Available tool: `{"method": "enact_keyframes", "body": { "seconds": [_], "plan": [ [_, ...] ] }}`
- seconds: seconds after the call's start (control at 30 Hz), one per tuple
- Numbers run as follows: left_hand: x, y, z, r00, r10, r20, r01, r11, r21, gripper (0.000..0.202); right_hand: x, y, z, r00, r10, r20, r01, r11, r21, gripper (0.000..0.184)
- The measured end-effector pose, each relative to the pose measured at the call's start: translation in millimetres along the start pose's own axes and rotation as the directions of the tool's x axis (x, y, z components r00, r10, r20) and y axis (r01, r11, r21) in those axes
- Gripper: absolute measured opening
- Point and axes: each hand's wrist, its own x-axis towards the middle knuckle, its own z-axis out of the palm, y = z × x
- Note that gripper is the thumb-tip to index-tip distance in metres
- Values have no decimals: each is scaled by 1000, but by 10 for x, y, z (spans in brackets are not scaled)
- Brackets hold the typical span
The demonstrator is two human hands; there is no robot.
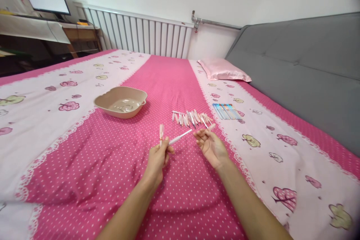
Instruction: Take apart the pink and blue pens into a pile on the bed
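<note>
My left hand (158, 157) is closed round a white pen barrel (180, 137) that points right, and also holds a small pink cap (161, 132) upright. My right hand (210, 145) hovers palm up just right of the barrel tip, fingers curled, with a small pink piece (211, 127) at its fingertips. Just beyond both hands lies a pile of several pink and white pen parts (191, 117) on the pink dotted bedspread (112, 172).
A beige bowl (120, 101) with a few small pieces sits to the far left of the pile. A row of blue pens (226, 111) lies to the right. A pink pillow (223, 69), grey headboard (303, 71) and white radiator (140, 33) lie beyond.
</note>
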Motion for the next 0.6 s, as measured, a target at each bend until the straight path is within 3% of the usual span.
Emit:
{"method": "enact_keyframes", "body": {
  "seconds": [0.1, 0.2, 0.33, 0.5, 0.6],
  "plan": [
    [-13, 12, 15, 1000, 5, 1, -5, 1000, -5, 46, -19, 61, 7, 999, 50, 0, -50, 999, -11, 8],
    [-28, -12, 48, 1000, -15, 21, 15, 1000, 8, 47, -89, 237, 97, 988, 124, 89, -121, 992, -42, 11],
    [-41, -79, 93, 999, -6, 45, 3, 999, 53, 49, -112, 385, 172, 991, 14, 130, -3, 997, -80, 24],
    [-51, -71, 87, 999, 4, 33, -7, 997, 79, 51, 67, 73, -32, 996, -78, -30, 79, 997, 2, 23],
    [-38, -49, 63, 999, 32, -30, -31, 999, 20, 52, 90, -62, -87, 996, -36, -78, 31, 998, -55, 22]
  ]
}}
